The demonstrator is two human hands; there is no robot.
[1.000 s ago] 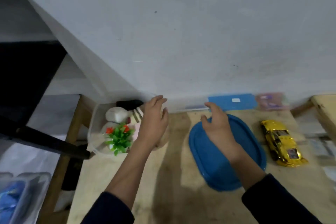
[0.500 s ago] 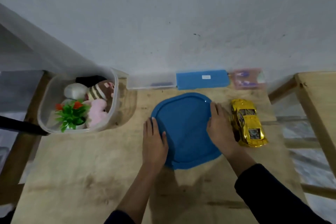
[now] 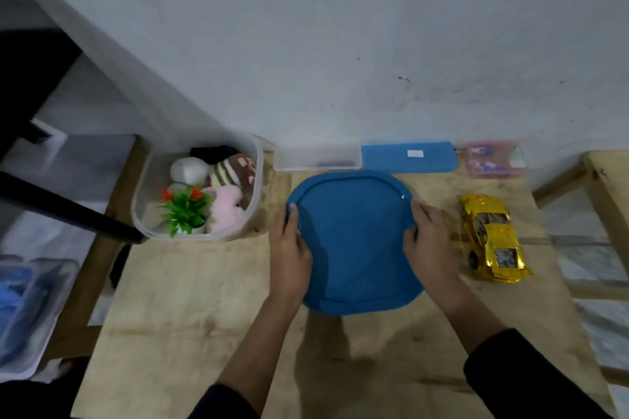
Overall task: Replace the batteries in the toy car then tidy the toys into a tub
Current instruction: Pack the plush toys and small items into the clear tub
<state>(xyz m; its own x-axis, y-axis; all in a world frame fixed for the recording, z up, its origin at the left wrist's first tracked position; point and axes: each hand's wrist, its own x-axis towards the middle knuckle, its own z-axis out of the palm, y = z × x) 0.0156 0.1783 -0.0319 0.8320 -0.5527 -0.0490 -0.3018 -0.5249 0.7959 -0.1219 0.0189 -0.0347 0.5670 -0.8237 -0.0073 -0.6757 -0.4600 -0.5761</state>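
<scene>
Gripping blue lid [image 3: 354,241] by edges | L hand [image 3: 291,248], R hand [image 3: 430,243] both clasped | gold car [image 3: 492,238] glossy

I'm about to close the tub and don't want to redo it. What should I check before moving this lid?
1. Firm right hand on lid edge: ok, fingers curl round it.
2. Firm left hand on the opposite edge: cannot tell, fingers look straight.
3. Open tub left of lid: ok.
4. Both plant and plush toys below the rim: cannot tell.
5. Yellow car in tub: not ok, it lies outside, right of lid.
</scene>
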